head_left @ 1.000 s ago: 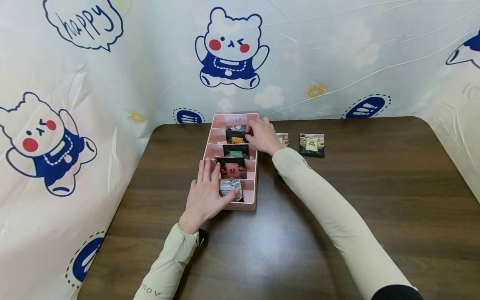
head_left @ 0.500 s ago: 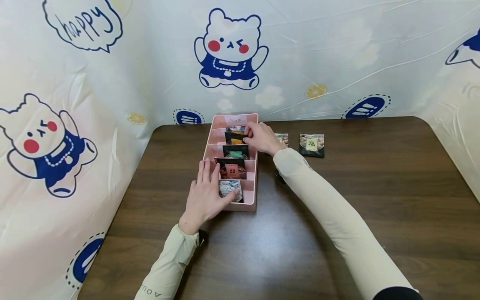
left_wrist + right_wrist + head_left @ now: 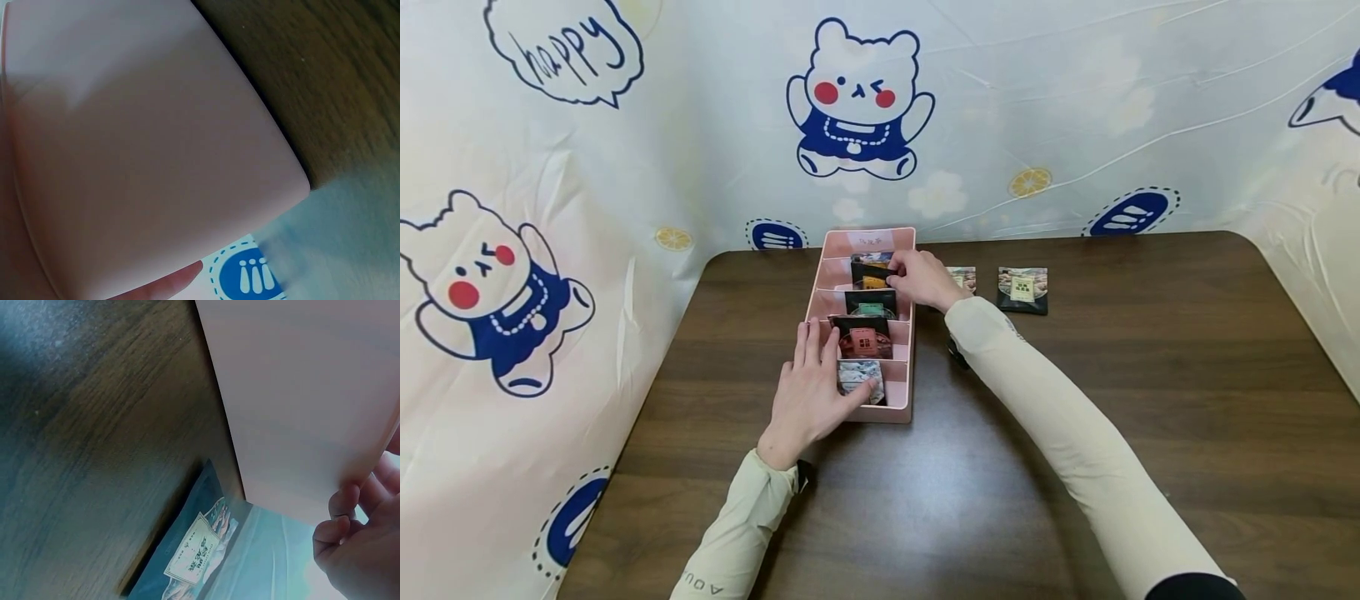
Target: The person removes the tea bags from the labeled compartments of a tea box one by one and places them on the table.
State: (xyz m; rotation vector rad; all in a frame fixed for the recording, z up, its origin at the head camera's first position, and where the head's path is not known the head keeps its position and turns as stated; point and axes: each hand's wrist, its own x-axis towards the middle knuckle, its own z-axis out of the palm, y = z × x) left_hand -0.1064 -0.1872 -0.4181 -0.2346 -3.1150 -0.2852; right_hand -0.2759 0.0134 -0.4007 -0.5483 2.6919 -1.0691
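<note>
A pink divided box [image 3: 900,396] stands on the table, with small sachets upright in its compartments. My right hand [image 3: 927,279] reaches over its right rim and pinches the edge of a black sachet [image 3: 863,271] with an orange label, which leans towards me. In front of it are a green-labelled sachet [image 3: 871,307], a red-labelled sachet [image 3: 863,340] and a silver-grey patterned sachet [image 3: 859,377]. My left hand [image 3: 808,396] rests on the box's left rim, fingers extended and thumb over the front compartment. The left wrist view shows the box's plain side wall [image 3: 144,137].
Right of the box lies a black sachet with a pale label [image 3: 1022,289]. Another sachet [image 3: 964,278] is partly covered by my right hand and wrist. The dark wooden table [image 3: 1112,375] ends at a printed cloth [image 3: 1000,100] behind and at the left.
The orange-labelled sachet's top has tipped forward in my right hand, which has shifted slightly towards me. My left hand stays in place on the box.
</note>
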